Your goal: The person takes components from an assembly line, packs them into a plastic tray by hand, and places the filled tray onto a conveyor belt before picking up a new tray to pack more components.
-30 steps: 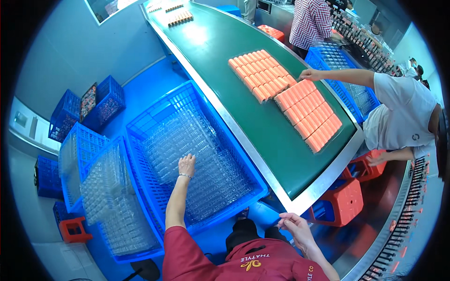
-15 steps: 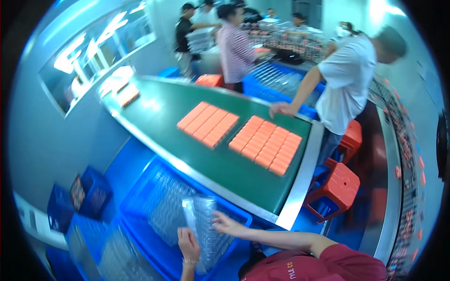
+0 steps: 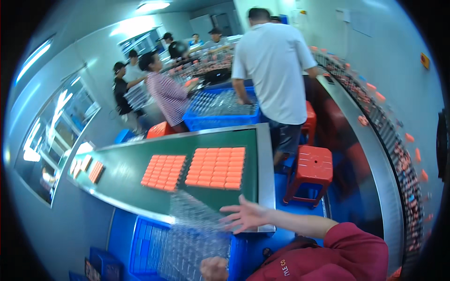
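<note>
One clear plastic blister tray [image 3: 197, 213] is being lifted at the near edge of the green conveyor table [image 3: 140, 187], just above the blue crate [image 3: 145, 243] that holds more of the same trays. Beside the tray's right edge the right hand [image 3: 246, 215] is spread wide, fingers [image 3: 229, 219] splayed and released, touching or nearly touching the plastic; blur makes it hard to say which. Below the tray the left hand [image 3: 213, 269] shows as a clenched fist at the bottom of the view, though whether it grips the tray's lower edge cannot be told. To do this well, I judge the thin tray needs support from both sides and should be kept flat, since it looks flimsy and could buckle or drag its neighbours out of the crate. Beyond the tray, two blocks of orange pieces [image 3: 215, 167] lie on the table. Further off stand a red stool [image 3: 311, 173] and a person in a white shirt [image 3: 274, 70].
</note>
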Motion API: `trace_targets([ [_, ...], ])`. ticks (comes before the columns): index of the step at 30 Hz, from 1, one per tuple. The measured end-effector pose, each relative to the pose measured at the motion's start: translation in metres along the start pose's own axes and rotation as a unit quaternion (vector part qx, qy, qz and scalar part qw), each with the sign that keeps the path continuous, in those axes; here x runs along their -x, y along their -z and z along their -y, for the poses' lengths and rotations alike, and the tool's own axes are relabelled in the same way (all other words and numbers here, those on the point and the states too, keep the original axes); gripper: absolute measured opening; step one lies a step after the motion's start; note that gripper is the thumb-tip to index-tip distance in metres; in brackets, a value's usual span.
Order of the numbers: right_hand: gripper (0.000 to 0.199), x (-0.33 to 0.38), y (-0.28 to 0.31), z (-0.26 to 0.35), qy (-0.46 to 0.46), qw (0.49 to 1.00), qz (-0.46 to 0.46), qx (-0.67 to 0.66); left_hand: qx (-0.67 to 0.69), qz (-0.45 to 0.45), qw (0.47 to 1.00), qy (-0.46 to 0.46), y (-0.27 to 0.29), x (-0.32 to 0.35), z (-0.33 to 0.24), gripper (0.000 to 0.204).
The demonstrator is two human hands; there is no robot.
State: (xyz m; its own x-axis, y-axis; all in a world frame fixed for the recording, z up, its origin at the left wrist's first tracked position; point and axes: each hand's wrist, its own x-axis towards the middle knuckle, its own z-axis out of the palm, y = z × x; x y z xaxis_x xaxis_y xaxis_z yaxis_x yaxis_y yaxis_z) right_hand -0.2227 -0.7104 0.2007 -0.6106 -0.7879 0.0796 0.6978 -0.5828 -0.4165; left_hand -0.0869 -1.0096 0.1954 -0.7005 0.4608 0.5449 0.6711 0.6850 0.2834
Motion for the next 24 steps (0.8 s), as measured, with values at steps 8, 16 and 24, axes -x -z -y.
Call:
trace_targets([
  [8,0.099,0.299,-0.005,0.058,0.068,0.777,-0.482,0.399,0.157,0.289,0.850,-0.412,-0.177,-0.163,-0.159,0.028],
  [16,0.075,0.536,0.013,0.004,0.326,0.683,-0.628,0.181,0.177,0.329,0.654,-0.658,-0.313,-0.254,-0.352,0.026],
  [24,0.082,0.650,0.029,-0.089,0.582,0.335,-0.731,0.125,0.270,0.287,0.526,-0.753,-0.407,-0.272,-0.526,0.018],
])
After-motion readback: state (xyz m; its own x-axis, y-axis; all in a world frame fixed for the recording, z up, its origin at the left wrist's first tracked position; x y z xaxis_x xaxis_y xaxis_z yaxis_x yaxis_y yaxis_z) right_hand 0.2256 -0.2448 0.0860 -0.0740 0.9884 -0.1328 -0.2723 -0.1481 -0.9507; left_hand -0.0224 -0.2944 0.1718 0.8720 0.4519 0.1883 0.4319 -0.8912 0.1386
